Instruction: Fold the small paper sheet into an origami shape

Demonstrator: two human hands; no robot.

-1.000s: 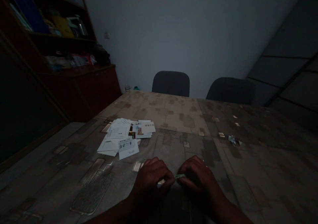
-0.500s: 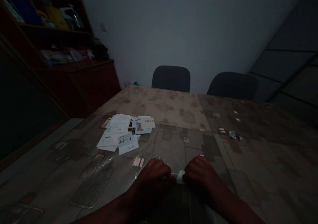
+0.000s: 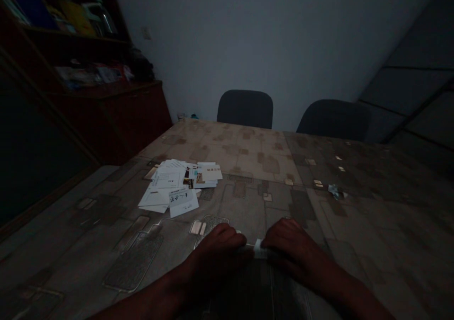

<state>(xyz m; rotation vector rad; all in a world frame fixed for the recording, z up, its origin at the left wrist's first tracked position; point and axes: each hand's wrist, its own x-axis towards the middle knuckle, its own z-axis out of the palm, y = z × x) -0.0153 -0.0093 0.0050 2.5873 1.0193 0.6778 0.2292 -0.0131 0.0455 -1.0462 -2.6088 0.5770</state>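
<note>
A small white piece [image 3: 260, 250], which looks like folded paper, shows between my hands low over the near part of the table. The curled fingers of my right hand [image 3: 289, 244] pinch it from the right side. Just left of it is my left hand [image 3: 222, 250], closed with its fingers bent in. A thin pale edge runs from the white piece toward the left fingertips; what they grip is mostly hidden. Farther off to the left lies a loose pile of white cards [image 3: 166, 180], some printed.
The table [image 3: 244, 142] has a patterned cover. A crumpled scrap [image 3: 336, 192] lies on its right part. Two dark chairs [image 3: 244, 109] stand at the far edge by the wall. A red-brown cabinet [image 3: 138, 116] with filled shelves is at the left. The light is dim.
My hands have shifted slightly, and the right one has tilted a little. The white piece looks flatter and squarer. The view has tipped down slightly to the cards and chairs' upward side.
</note>
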